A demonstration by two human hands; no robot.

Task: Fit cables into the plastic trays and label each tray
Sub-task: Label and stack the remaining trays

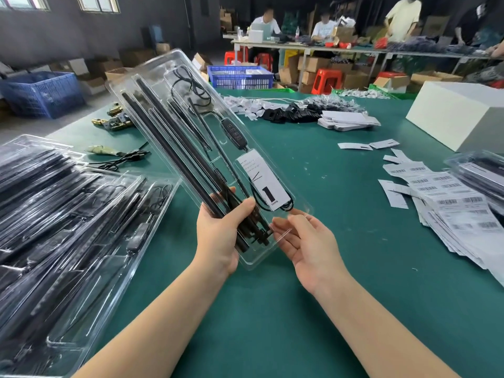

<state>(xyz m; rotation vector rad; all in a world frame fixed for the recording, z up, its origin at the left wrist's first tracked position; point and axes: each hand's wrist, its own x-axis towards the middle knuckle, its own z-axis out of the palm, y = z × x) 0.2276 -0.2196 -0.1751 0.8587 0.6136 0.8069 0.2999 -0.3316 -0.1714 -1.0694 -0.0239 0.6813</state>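
One clear plastic tray [191,126] is raised and tilted above the green table [313,309]. My left hand [221,236] grips its near end, thumb over the black rods [174,159]. My right hand [308,241] lies open-palmed, fingertips touching the tray's corner. I note a white card [261,178] inside.

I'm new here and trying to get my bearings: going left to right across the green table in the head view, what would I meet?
Stack of filled trays → left hand gripping the held tray → right hand → barcode labels → another tray stack.
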